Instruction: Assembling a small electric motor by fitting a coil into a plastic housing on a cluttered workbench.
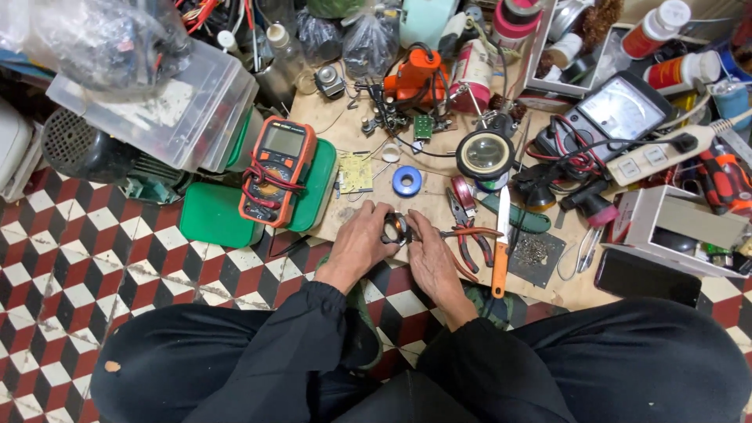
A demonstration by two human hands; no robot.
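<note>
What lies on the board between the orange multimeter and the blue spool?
In the head view, a small yellow-green circuit board lies between the orange multimeter and the blue spool, flat on the wooden board.

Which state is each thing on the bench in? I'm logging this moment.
Left hand: gripping a small round metal part.
Right hand: touching the same part.
Orange meter: screen blank, leads wrapped around it.
Knife: lying flat, blade bare.
Pliers: lying flat.
Magnifier: lying lens up.
</note>
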